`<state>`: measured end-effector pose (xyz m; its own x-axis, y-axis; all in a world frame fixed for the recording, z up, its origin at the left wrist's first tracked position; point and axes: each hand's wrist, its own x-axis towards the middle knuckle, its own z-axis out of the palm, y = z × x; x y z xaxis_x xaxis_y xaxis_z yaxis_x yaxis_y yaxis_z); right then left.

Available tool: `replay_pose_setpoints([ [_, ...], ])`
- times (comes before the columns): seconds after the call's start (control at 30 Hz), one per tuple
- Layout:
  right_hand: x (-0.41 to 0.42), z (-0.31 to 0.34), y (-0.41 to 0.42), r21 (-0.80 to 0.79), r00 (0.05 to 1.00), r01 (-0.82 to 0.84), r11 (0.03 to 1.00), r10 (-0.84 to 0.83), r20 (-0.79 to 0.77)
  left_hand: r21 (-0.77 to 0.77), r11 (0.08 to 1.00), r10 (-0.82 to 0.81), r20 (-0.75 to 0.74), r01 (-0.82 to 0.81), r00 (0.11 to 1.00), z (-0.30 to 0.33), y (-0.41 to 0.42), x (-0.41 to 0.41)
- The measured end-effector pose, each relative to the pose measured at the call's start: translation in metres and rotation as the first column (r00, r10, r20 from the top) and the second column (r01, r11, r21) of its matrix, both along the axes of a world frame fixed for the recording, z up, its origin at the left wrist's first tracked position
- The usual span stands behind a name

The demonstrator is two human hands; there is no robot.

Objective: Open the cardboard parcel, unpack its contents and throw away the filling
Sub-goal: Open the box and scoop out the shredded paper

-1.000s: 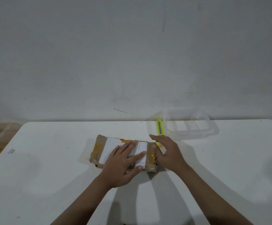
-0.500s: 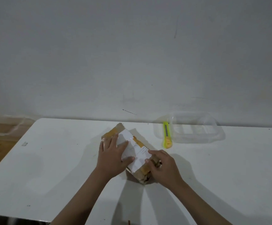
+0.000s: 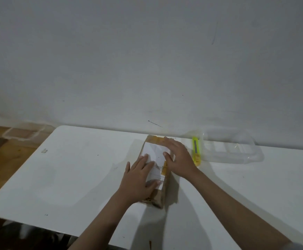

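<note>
A flat brown cardboard parcel with a white label and yellow tape lies on the white table, its long side pointing away from me. My left hand rests flat on its near left part with straight fingers. My right hand lies on its far right part, fingers spread over the top and the right edge. The parcel is closed.
A yellow utility knife lies just right of the parcel, beside my right hand. A clear plastic container stands at the back right by the wall. Wooden floor and another clear tub show left of the table.
The parcel has turned from lying crosswise to pointing away from me. Both hands have turned with it, the right one now further back near the knife.
</note>
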<state>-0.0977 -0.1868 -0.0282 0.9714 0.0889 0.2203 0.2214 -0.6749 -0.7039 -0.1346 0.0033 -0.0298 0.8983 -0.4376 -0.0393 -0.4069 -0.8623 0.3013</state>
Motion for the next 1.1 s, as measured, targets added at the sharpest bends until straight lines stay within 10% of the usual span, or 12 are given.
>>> replay_pose_setpoints([
  [0.27, -0.008, -0.021, -0.017, -0.166, 0.997, 0.055, 0.985, -0.046, 0.058, 0.035, 0.993, -0.108, -0.065, 0.11, 0.992, 0.012, 0.027, 0.036],
  [0.47, -0.038, -0.023, -0.025, -0.275, 0.954, 0.278, 0.92, -0.232, 0.188, -0.04, 0.989, 0.145, 0.167, -0.14, 0.975, 0.005, 0.033, 0.044],
  [0.67, -0.036, -0.021, -0.038, 0.165, 0.975, 0.213, 0.963, -0.221, 0.03, -0.392, 0.852, 0.436, 0.164, -0.347, 0.885, -0.016, 0.02, 0.017],
  [1.1, -0.044, -0.029, -0.03, 0.225, 0.95, 0.279, 0.934, -0.302, 0.076, -0.403, 0.849, 0.404, 0.08, -0.341, 0.911, -0.023, 0.028, 0.017],
])
